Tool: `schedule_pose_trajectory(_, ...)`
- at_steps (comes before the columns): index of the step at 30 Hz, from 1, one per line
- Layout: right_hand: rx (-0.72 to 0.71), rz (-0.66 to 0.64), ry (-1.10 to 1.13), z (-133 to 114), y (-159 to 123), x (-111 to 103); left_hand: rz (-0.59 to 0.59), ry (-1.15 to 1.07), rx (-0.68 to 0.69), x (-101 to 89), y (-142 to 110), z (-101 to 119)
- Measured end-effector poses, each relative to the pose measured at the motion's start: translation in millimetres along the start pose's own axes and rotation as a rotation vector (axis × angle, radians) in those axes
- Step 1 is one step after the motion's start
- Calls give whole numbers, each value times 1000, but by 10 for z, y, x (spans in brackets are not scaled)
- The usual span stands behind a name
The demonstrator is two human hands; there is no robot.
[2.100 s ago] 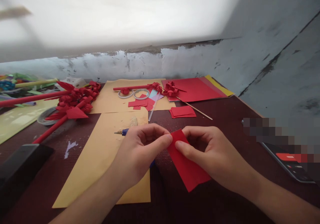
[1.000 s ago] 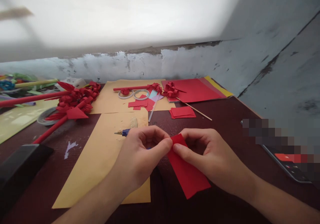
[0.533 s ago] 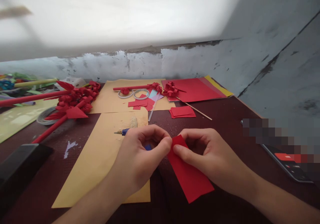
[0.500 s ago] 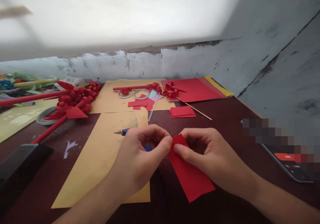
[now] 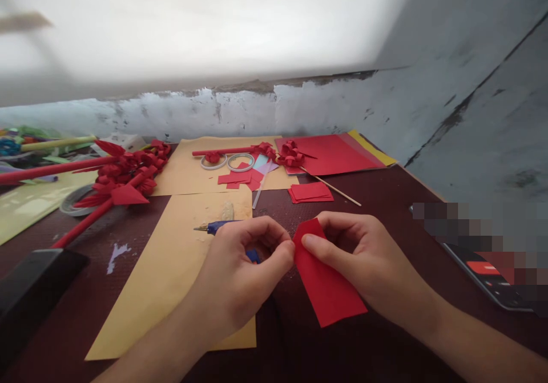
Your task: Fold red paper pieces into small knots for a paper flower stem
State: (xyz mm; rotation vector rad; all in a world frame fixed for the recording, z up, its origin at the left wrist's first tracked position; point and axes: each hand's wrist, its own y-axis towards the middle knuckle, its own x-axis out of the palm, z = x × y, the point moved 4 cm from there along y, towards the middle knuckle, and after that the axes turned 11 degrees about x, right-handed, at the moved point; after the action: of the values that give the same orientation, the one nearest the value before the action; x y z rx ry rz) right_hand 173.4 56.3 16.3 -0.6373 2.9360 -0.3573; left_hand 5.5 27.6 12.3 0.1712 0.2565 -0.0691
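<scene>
Low centre of the frame, a red paper strip (image 5: 327, 283) is pinched at its upper end by the left hand (image 5: 244, 274) and right hand (image 5: 363, 263), thumbs against fingers. Light, limp and easily creased, it is best held by the edges.

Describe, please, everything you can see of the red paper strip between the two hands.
The strip is plain red paper, a flat oblong with straight edges. It slants from its far end down to the right over the dark table. The left hand and right hand pinch its far end, thumbs on top; the near end hangs free.
</scene>
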Motion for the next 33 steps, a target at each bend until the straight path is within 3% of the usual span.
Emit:
schedule_pose_trajectory(9, 42, -55, 5, 55, 20, 4, 2, -4, -14, 2, 17, -19)
schedule_pose_trajectory(14, -144, 144, -142, -11, 2, -50, 3, -62, -52, 2, 20, -53)
schedule_pose_trajectory(17, -203, 199, -183, -35, -8, -55, 6, -91, -55, 4, 13, -55)
schedule_pose_trajectory(33, -329, 135, -239, -69, -52, -34, 33, -88, -42, -9, 2, -29)
